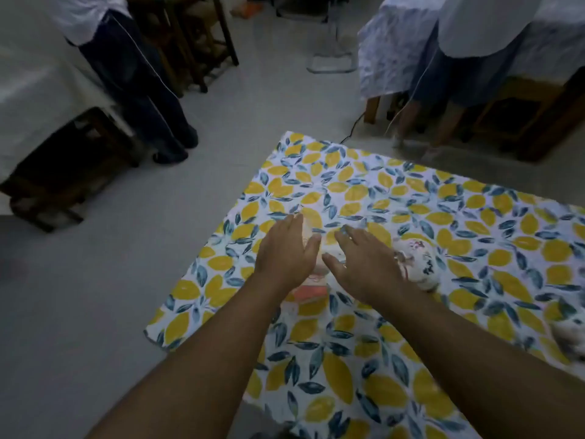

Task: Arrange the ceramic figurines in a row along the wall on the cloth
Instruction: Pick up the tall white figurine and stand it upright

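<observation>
A cloth (364,359) printed with yellow lemons and blue leaves covers a table. On it stands a pale ceramic figurine (311,288) with an orange-red base, mostly hidden between my hands. My left hand (285,251) is on its left side and my right hand (361,264) on its right, fingers spread, both close to it; contact is unclear. A second white figurine (416,259) with dark and red marks sits just right of my right hand. A third pale figurine (569,337) is blurred at the right edge.
The cloth's left edge (202,258) drops to a grey floor. A dark wooden stool (63,172) stands at left. One person in dark trousers (148,90) stands at back left, another (443,99) at back right by a covered table (395,49).
</observation>
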{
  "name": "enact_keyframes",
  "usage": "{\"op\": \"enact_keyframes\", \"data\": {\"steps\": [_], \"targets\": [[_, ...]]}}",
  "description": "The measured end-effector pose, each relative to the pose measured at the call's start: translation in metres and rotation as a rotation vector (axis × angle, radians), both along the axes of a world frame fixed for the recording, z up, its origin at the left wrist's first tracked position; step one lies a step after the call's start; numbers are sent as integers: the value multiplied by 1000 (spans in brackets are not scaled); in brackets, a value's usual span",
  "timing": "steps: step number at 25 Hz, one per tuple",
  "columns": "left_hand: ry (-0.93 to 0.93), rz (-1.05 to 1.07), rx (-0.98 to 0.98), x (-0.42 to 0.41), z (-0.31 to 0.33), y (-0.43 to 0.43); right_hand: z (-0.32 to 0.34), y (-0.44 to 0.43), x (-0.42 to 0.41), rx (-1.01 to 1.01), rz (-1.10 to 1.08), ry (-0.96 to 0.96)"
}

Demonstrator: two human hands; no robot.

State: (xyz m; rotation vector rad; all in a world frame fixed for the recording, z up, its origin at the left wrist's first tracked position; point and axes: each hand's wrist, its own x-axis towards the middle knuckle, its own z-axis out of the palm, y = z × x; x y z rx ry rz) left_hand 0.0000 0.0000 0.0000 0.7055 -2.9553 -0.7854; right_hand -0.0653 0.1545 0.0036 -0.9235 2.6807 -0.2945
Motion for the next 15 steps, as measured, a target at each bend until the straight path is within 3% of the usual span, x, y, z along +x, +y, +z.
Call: {"op": "enact_keyframes", "data": {"steps": [3, 5, 7, 9, 15], "targets": [[-46, 195, 275, 0, -42, -33, -31, -37, 1, -120, -262, -395], [-165, 268, 660, 3, -59, -42, -42, -53, 1, -272, -393, -637], [-221, 350, 978, 0, -62, -46, -45, -60, 0, -373, -445, -742], [-186, 319, 1060, -5, -54, -51, -41, -57, -6, -448, -481, -793], [54, 88, 996, -41, -24, -49, -19, -33, -32, -752, -538, -783]]}}
